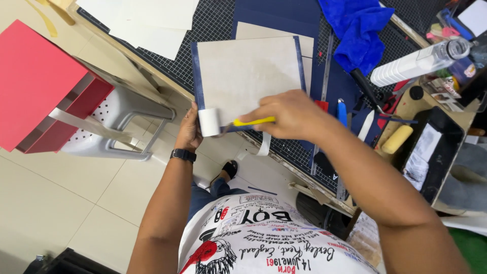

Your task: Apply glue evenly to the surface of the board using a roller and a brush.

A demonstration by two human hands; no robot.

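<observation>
R hand (291, 114) grips yellow-handled mini roller (209, 122) at grey board's (248, 76) near-left corner, L hand (188, 129) closed on that edge w/ navy paper (195, 71); firm, even passes look best.

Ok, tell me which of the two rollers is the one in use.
The small white roller with the yellow handle, gripped by the right hand at the grey board's edge. The cream-coloured roller lies untouched beside the black tray.
</observation>
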